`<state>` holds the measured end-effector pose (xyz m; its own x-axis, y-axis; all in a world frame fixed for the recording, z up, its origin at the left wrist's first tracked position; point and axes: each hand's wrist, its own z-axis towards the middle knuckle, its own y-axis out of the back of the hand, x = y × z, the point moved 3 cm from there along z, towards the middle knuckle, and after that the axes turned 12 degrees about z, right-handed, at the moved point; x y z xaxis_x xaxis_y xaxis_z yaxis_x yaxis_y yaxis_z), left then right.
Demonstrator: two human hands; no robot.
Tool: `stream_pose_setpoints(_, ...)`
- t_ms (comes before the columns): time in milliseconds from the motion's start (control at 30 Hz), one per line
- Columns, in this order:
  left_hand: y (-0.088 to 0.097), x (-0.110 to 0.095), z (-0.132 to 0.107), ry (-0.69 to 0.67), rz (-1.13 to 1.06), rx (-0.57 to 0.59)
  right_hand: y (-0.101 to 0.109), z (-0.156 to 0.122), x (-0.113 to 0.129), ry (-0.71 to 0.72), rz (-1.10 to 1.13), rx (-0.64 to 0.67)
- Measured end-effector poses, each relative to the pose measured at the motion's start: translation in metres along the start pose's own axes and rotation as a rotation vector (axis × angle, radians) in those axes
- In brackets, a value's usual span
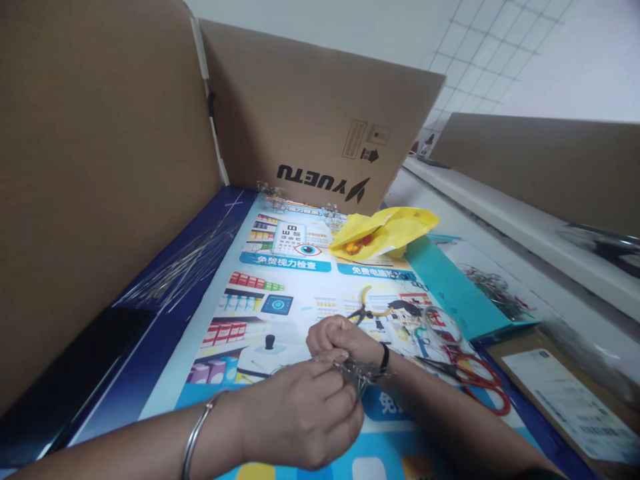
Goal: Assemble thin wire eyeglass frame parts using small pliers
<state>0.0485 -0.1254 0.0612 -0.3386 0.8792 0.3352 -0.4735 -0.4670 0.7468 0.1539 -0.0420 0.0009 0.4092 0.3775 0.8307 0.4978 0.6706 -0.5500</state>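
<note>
Low in the middle of the head view, my left hand (300, 413), with a silver bangle at the wrist, is closed around a tangle of thin silvery wire (361, 375). Fine wire ends stick out past its knuckles. Just beyond, my right hand (343, 339), a black band on its wrist, is closed in a pinch close to the left fingertips. What sits between the right fingers is too small and hidden to name. Yellow-handled pliers (367, 308) lie open right behind the right hand. Red-handled scissors (477, 377) rest beside the right forearm.
A printed poster (295, 320) covers the blue table. Long thin wires (187, 260) lie at left. A yellow packet (395, 230) with orange pieces lies at the back, near a turquoise box (445, 283) holding tangled wire. Cardboard walls (310, 100) stand left and behind; a labelled parcel (560, 393) lies right.
</note>
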Motion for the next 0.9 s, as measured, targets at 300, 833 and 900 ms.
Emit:
stream_pose_setpoints(300,-0.001,-0.004,0.001,-0.066,0.058,0.023,0.004,-0.001,-0.003,-0.035,-0.062,0.044)
stream_pose_setpoints(833,-0.009,0.001,-0.002,0.037,0.005,0.094,0.01,-0.001,0.008,-0.13,-0.308,-0.058)
stream_pose_setpoints(900,-0.011,0.002,-0.002,0.051,0.0,0.099,0.011,-0.001,0.01,-0.141,-0.37,-0.07)
